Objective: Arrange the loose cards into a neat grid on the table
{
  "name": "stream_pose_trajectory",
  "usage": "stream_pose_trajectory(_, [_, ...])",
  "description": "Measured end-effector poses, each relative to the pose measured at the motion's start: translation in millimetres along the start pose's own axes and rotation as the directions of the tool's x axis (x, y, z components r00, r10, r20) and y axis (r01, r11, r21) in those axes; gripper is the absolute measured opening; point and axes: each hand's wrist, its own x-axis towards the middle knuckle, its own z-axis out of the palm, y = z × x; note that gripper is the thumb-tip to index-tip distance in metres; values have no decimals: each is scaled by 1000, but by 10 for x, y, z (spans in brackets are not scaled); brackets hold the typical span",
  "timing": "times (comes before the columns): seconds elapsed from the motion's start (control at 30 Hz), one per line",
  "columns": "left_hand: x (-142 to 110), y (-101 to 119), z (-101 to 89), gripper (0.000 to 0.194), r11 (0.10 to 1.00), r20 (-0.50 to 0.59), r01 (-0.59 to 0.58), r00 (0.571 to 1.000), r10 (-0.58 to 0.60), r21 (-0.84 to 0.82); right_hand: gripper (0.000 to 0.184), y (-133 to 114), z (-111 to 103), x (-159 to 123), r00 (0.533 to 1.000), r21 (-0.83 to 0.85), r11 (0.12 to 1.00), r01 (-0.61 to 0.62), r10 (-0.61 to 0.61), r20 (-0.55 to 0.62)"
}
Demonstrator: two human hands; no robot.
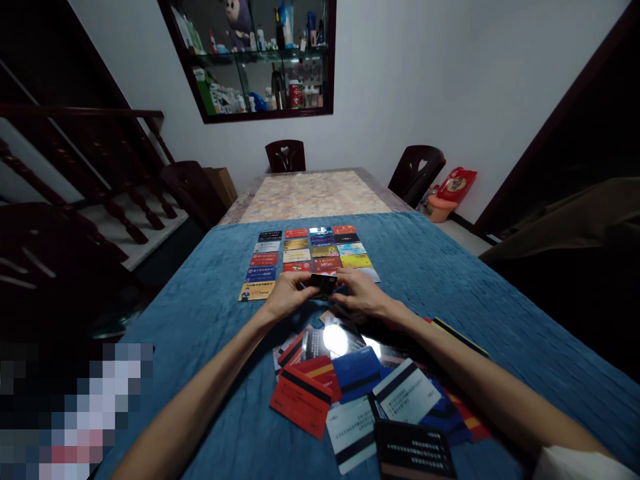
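A black card point(324, 284) is held level between my two hands, just in front of the laid-out cards. My left hand point(290, 293) pinches its left edge between thumb and fingers. On its right edge are the fingers of my right hand point(361, 292). Beyond my hands, several plastic cards point(297, 245) lie face up in columns, overlapping like tiles; my hands hide part of the nearest ones. Closer to me, under and between my forearms, is a loose heap of cards: a red card point(303, 400), a blue card point(357, 372), a white card point(407, 390) and a black card point(414, 450).
A blue cloth point(200, 320) covers the near part of the table, with a patterned tabletop point(320, 193) beyond it. Dark wooden chairs point(417, 175) stand around it. A glass-shelved cabinet point(260, 57) is set in the wall, and a wooden railing point(80, 112) runs at left.
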Motion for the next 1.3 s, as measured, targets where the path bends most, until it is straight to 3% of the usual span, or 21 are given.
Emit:
stream_pose_trajectory(0.2, [-21,-121,119,24,987,-87,-10,996,-4,-163,13,24,12,-8,999,87,996,35,-34,-21])
stream_pose_trajectory(0.37, [-53,-165,209,18,986,-48,-3,999,-5,-169,9,68,-90,-13,1000,43,999,-4,5,-21])
stream_pose_trajectory(0.53, [-103,-145,259,15,999,-23,27,999,-27,-20,8,51,-193,-33,999,5,999,-41,41,18])
stream_pose_trajectory(0.7, [-128,-94,258,16,994,1,-21,1000,21,104,9,14,-199,-52,995,-25,996,-85,87,57])
stream_pose_trajectory(1.1, [-146,-152,265,16,974,-71,-84,992,101,208,16,22,-182,-47,973,-211,970,-123,160,166])
stream_pose_trajectory(1.3, [-137,-175,249,16,972,-92,-54,993,77,229,24,2,-151,-50,972,-213,966,-148,182,150])
